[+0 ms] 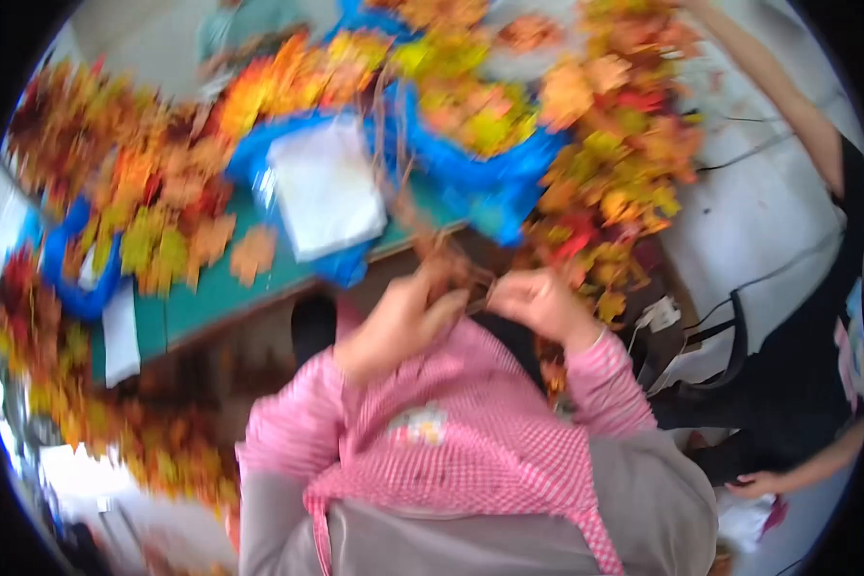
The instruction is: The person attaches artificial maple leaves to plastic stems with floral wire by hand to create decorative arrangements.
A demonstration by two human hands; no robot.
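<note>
In front of my pink checked apron [451,413], both hands meet over a bundle of thin brown strands [405,206], like bare artificial vine stems. The strands run down from the table's far side, past a white stack of paper [328,187]. My left hand [403,315] is closed around their near end. To its right, my right hand [540,300] pinches a loose end of the brown strands, fingertips pressed together. Motion blur hides the exact finger contact.
Blue plastic bags [494,187] and heaps of orange, yellow and red artificial maple leaves [614,134] cover much of the green table [221,307]. Leaf garlands [115,422] hang at the left. A person in black [806,317] sits at the right; another [250,29] is beyond the table.
</note>
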